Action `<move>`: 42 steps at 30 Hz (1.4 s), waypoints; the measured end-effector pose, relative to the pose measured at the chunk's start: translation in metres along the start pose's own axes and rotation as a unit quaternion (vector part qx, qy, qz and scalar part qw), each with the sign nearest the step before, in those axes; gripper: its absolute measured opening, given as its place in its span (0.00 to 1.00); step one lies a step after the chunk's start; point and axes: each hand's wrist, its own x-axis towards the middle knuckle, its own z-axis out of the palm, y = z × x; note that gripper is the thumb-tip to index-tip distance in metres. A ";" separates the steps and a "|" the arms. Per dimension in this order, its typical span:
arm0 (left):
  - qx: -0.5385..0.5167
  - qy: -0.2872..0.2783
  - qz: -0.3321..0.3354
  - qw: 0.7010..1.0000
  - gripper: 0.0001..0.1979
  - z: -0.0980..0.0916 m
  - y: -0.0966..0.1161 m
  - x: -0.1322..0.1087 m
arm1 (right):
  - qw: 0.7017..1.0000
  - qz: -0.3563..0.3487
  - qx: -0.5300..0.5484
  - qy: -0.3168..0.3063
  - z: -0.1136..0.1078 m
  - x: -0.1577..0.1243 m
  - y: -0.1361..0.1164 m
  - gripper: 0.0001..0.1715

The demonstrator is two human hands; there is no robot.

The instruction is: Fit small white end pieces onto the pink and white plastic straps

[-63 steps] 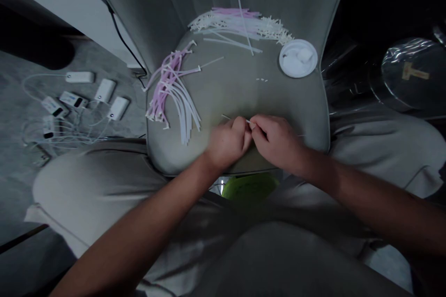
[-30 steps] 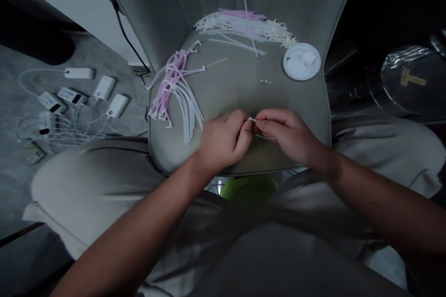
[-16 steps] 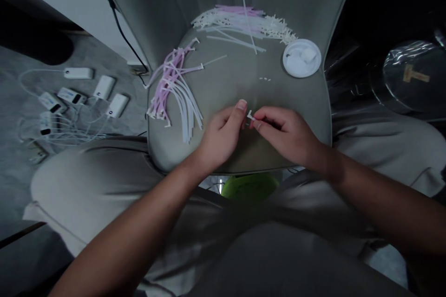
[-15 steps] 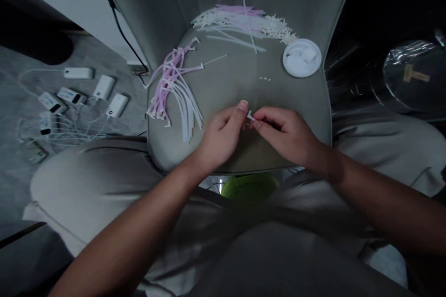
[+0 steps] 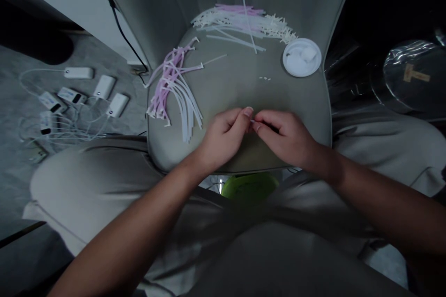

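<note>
My left hand (image 5: 223,137) and my right hand (image 5: 282,137) meet fingertip to fingertip over the front of a grey chair seat (image 5: 240,88). Both are curled in a pinch around a small white cable tie (image 5: 251,120), almost wholly hidden between the fingers. A fan of pink and white cable ties (image 5: 172,90) lies left of my left hand. A longer heap of white and pink ties (image 5: 244,23) lies at the back of the seat.
A round white lid (image 5: 302,57) holding small white bits sits at the seat's back right, with tiny cut pieces (image 5: 265,78) nearby. White power banks and cables (image 5: 87,93) lie on the floor at left. A green object (image 5: 249,185) shows below the seat. Clear plastic wrap (image 5: 411,74) is at right.
My left thumb, raised half a second ago, has come back down to my right fingertips. The white tie head that showed between the hands is now almost covered.
</note>
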 end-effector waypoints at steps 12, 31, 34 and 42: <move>-0.086 -0.019 -0.037 0.995 0.24 -0.001 0.004 0.000 | 0.995 -0.014 0.094 -0.020 -0.003 0.000 -0.002 0.13; -0.333 -0.096 -0.174 0.922 0.22 0.003 0.011 -0.003 | 0.997 -0.021 0.069 0.002 -0.005 -0.001 -0.005 0.14; -0.375 -0.096 -0.185 0.903 0.22 0.004 0.012 -0.003 | 0.995 -0.035 0.088 0.004 -0.004 -0.002 -0.004 0.16; -0.419 -0.113 -0.210 0.876 0.24 0.004 0.012 -0.003 | 0.997 -0.054 0.052 0.013 -0.004 -0.002 -0.003 0.16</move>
